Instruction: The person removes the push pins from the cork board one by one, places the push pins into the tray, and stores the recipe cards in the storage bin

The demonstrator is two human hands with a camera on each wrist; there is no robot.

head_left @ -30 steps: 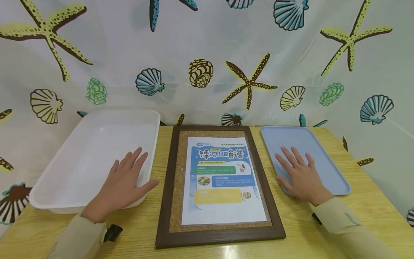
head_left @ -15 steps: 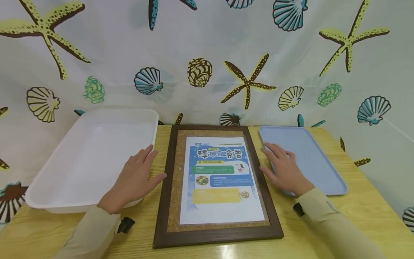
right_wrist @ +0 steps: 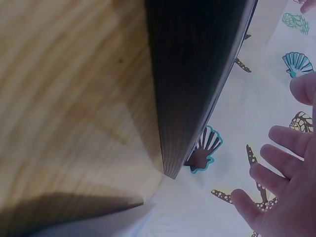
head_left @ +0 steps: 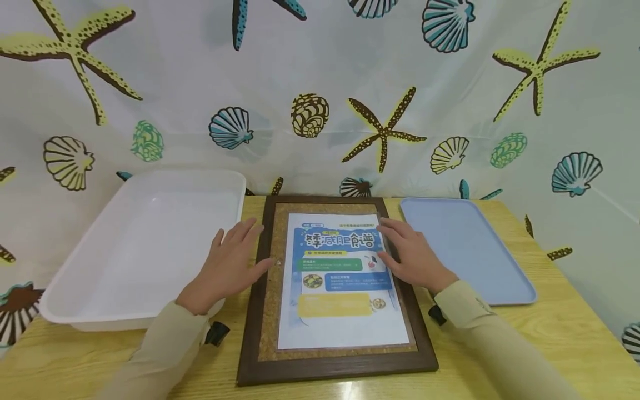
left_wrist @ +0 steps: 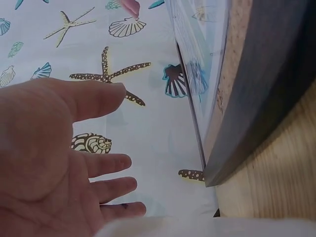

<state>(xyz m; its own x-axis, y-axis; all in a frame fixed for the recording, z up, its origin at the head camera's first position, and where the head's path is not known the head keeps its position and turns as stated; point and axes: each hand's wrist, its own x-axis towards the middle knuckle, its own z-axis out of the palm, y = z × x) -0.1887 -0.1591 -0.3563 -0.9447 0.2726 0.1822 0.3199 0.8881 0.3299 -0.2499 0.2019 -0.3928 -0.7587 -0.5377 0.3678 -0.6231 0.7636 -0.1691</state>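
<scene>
A person's left hand [head_left: 227,269] and right hand [head_left: 416,258] hover apart, fingers spread and gripping nothing, at the two long sides of a framed corkboard [head_left: 337,366] lying flat between them on the tabletop [head_left: 565,333], flanked by a white tub [head_left: 145,250] and blue tray [head_left: 470,244]. Work appears barely begun: a printed sheet [head_left: 345,333] already covers the cork, but the board is not yet held.

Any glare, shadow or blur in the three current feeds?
Head: bright glare on the wooden tabletop at the bottom edge; left wrist: a pale shape along the bottom, too blurred to name; right wrist: the corkboard frame nearly black, with shadow on the wooden tabletop beside it.
</scene>
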